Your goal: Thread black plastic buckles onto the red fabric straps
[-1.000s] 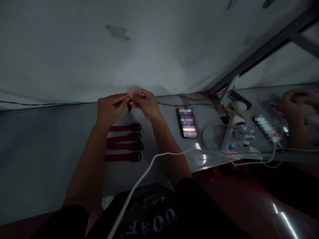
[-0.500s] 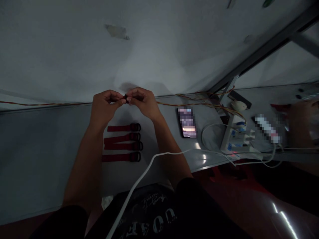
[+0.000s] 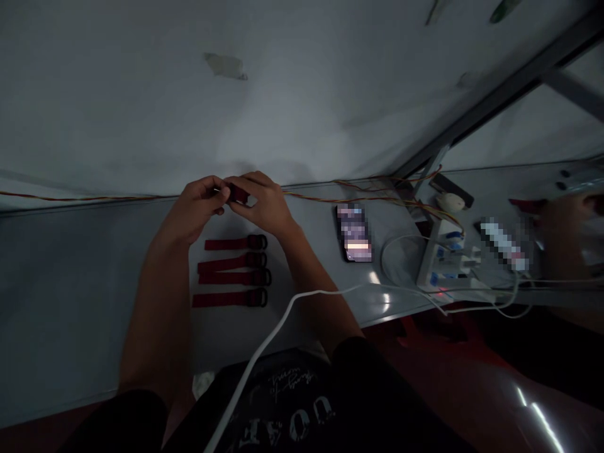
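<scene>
Both hands meet at the table's back edge over a small dark red strap (image 3: 239,194), which looks bunched or folded, with its ends hidden by fingers. My right hand (image 3: 265,200) curls round it, thumb below and fingers above. The fingertips of my left hand (image 3: 202,202) are pinched together at the strap's left end; a thin pale glint shows there. Below the hands, several red straps with black ring buckles (image 3: 231,277) lie side by side on the grey table (image 3: 85,283), with the buckles to the right.
A lit phone (image 3: 355,233) lies right of my forearm. Beyond it stands a white power strip (image 3: 431,261) with plugs. A white cable (image 3: 278,327) crosses in front of my body. Twisted wires (image 3: 94,199) run along the wall. At far right another person's hand (image 3: 566,217) is blurred.
My hands have shifted slightly left. The right hand has turned and spread wider, and more of the red strap now shows between the hands, where a small black part showed before.
</scene>
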`<state>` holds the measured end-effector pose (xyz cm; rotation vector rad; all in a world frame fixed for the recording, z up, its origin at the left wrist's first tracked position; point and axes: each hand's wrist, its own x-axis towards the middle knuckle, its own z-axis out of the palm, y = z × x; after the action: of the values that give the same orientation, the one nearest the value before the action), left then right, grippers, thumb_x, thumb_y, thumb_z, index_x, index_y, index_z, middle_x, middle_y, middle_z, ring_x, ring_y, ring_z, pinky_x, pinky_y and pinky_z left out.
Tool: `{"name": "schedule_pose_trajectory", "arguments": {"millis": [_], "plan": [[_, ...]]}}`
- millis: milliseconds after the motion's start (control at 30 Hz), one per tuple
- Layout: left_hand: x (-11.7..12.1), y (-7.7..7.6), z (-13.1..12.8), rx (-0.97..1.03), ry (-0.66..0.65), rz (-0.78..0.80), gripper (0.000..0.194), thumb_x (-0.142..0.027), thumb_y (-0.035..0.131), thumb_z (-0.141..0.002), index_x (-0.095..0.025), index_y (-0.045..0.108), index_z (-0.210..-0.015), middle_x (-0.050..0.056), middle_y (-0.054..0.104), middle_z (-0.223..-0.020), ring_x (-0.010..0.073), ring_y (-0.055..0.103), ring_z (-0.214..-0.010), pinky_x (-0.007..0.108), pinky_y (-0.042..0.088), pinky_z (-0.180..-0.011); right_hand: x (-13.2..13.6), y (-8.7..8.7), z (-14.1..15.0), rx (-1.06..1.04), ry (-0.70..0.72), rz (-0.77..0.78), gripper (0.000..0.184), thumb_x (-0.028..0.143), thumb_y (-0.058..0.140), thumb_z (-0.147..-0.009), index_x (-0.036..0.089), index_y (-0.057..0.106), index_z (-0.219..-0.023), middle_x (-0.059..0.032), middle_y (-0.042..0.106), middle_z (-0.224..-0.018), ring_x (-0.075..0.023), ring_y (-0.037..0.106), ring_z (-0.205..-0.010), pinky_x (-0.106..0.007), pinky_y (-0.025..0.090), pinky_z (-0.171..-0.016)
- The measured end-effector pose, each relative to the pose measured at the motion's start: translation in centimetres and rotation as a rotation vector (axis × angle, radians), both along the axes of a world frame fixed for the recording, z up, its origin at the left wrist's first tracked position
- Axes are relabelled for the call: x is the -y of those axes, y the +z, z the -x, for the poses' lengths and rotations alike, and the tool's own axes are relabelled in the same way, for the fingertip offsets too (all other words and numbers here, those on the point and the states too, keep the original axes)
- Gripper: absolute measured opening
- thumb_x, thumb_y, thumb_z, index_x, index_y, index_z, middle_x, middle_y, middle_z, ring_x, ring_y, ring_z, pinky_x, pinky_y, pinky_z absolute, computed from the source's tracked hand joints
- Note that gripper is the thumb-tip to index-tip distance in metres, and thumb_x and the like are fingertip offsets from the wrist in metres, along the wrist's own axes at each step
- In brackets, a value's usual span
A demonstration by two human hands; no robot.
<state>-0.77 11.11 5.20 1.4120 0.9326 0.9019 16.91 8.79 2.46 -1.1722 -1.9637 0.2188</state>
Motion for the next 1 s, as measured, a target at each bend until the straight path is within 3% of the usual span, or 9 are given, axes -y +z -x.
{"name": "schedule_pose_trajectory", "arguments": {"millis": [133, 300, 533, 700, 1000], "plan": [[-0.1, 0.2, 0.1, 0.0, 0.053, 0.049, 0.02, -0.038, 0.081, -0.079, -0.022, 0.069, -0.079, 0.003, 0.063, -0.084, 0.013, 0.057, -0.073, 0.022, 0.049, -0.059, -0.4, -0.8, -0.1, -0.033, -0.038, -0.033, 0.033, 0.031, 0.065, -0.096, 0.023, 0.071, -0.127, -0.0083, 0.073, -0.119, -0.0232, 0.064, -0.112, -0.039, 0.051, -0.105], [-0.3, 0.7, 1.0, 0.014, 0.176, 0.06, 0.025, -0.037, 0.084, -0.074, -0.022, 0.064, -0.074, 0.002, 0.063, -0.078, 0.0158, 0.061, -0.077, 0.023, 0.048, -0.059, -0.3, -0.4, -0.8, -0.191, -0.068, 0.056, 0.034, 0.039, 0.076, -0.088, 0.026, 0.075, -0.119, -0.0051, 0.076, -0.118, -0.0233, 0.066, -0.108, -0.041, 0.052, -0.105], [0.0, 0.4, 1.2, 0.0, -0.001, 0.15, 0.042, -0.062, 0.076, -0.082, -0.023, 0.07, -0.093, 0.007, 0.074, -0.1, 0.0213, 0.072, -0.091, 0.029, 0.06, -0.07, 0.4, 0.7, 0.1, -0.318, -0.046, 0.14, 0.039, 0.044, 0.083, -0.082, 0.031, 0.075, -0.117, -0.0028, 0.076, -0.121, -0.0229, 0.065, -0.114, -0.041, 0.052, -0.105], [0.2, 0.0, 0.6, 0.096, -0.13, 0.227, 0.046, -0.06, 0.076, -0.083, -0.024, 0.071, -0.111, 0.008, 0.075, -0.099, 0.022, 0.075, -0.087, 0.037, 0.065, -0.076, 0.2, 0.3, 0.7, -0.331, -0.028, 0.133, 0.044, 0.043, 0.082, -0.084, 0.031, 0.072, -0.125, -0.0039, 0.075, -0.125, -0.0229, 0.063, -0.12, -0.043, 0.052, -0.106], [-0.1, -0.6, -0.3, 0.218, -0.011, 0.158, 0.045, -0.058, 0.082, -0.079, -0.023, 0.071, -0.105, 0.007, 0.076, -0.106, 0.0224, 0.074, -0.098, 0.046, 0.064, -0.092, -0.6, -0.8, 0.4, -0.181, -0.08, 0.073, 0.047, 0.044, 0.075, -0.091, 0.032, 0.067, -0.135, -0.0067, 0.07, -0.135, -0.0244, 0.059, -0.128, -0.043, 0.05, -0.111]]}}
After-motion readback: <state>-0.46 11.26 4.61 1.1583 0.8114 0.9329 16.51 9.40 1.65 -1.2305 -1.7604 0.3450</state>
